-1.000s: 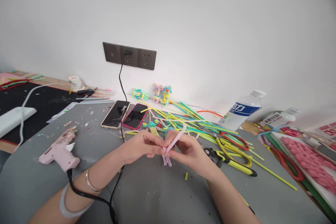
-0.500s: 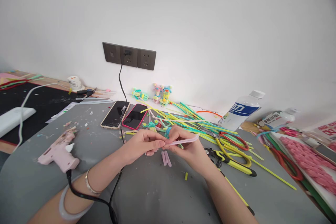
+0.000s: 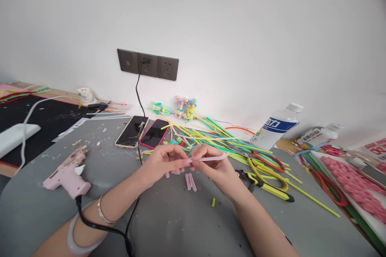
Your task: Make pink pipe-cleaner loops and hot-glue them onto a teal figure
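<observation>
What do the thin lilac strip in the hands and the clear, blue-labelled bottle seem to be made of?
The thin lilac strip: perhaps fuzzy fibre over wire; it looks soft and matte, but any core is hidden. The clear, blue-labelled bottle: probably smooth, slightly glossy plastic, since its walls look see-through.

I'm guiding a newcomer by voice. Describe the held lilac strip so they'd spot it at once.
Above the grey table, find the left hand and right hand, close together. Both pinch the lilac strip, its free end pointing right. Unlike the short lilac pieces lying below, it is longer and held up.
</observation>
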### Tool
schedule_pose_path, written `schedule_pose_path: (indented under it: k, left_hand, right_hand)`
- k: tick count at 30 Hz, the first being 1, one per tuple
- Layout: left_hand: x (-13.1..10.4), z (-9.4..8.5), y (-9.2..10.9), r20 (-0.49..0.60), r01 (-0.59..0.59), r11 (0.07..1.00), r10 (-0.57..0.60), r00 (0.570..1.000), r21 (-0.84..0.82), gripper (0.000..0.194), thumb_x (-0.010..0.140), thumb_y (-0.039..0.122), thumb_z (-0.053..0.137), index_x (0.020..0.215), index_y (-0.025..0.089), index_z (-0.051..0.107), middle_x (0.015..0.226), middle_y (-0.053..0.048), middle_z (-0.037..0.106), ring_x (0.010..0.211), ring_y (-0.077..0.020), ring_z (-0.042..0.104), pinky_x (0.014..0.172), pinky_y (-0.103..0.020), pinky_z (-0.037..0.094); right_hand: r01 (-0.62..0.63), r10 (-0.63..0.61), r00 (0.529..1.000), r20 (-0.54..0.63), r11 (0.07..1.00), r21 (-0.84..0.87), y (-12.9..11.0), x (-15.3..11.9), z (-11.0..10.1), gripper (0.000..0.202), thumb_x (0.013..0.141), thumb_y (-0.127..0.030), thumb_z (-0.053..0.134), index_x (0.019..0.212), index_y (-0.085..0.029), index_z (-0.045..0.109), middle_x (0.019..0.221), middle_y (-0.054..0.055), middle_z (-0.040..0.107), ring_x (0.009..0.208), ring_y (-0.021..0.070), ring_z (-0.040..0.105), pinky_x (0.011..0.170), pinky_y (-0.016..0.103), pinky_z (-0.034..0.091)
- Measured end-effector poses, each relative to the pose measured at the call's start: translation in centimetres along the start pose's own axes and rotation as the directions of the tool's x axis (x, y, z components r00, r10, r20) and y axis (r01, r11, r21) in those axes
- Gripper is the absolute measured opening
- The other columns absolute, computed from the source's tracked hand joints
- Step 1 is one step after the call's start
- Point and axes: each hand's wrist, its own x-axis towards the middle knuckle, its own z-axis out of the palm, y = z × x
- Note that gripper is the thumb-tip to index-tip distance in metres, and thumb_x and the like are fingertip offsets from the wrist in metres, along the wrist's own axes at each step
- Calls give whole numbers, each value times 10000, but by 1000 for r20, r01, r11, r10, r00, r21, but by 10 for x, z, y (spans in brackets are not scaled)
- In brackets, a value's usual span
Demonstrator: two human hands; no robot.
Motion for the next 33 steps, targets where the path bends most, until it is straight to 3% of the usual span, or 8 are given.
schedule_pose_path:
  k: [8,15,22,27,33]
  left_hand:
    - [2,2,1,31,-6,992,10,999,-127,272,741,375,828,816,134,726,750,-44,712,576,-91,569,534,-205,464]
    - [0,1,-2,-54,-135,990,137,989,32,255,779,390,790,786,141,741,747,-46,706,630,-130,635,587,-232,535]
    - [-5,3,-3,-119,-225,959,247,962,171,228,839,380,736,805,155,751,716,-43,717,541,-120,638,519,-219,527]
    - [-7,6,2,-160,-256,960,272,949,114,203,807,359,768,754,164,769,680,-38,720,514,-116,630,473,-206,509]
    - [-6,8,3,-166,-245,969,242,956,-3,217,765,370,806,723,159,772,663,-34,718,527,-105,613,488,-198,526]
  right_hand:
    - [1,-5,999,-45,996,-89,1,1,-1,196,847,-345,752,748,-193,677,711,22,638,698,167,627,631,297,535]
    - [-156,162,983,-90,986,67,3,0,4,222,832,-377,762,794,-192,645,743,7,669,658,152,675,664,311,596]
    - [-107,113,992,-57,989,99,4,-1,5,184,893,-352,710,849,-191,632,786,7,654,724,145,681,720,297,575]
    - [-65,68,997,-29,992,108,6,-2,3,137,886,-304,725,833,-193,665,820,14,665,743,148,687,732,300,567]
    - [-102,105,994,-19,986,133,4,-1,4,159,860,-299,750,785,-188,663,815,15,663,724,145,672,694,287,554]
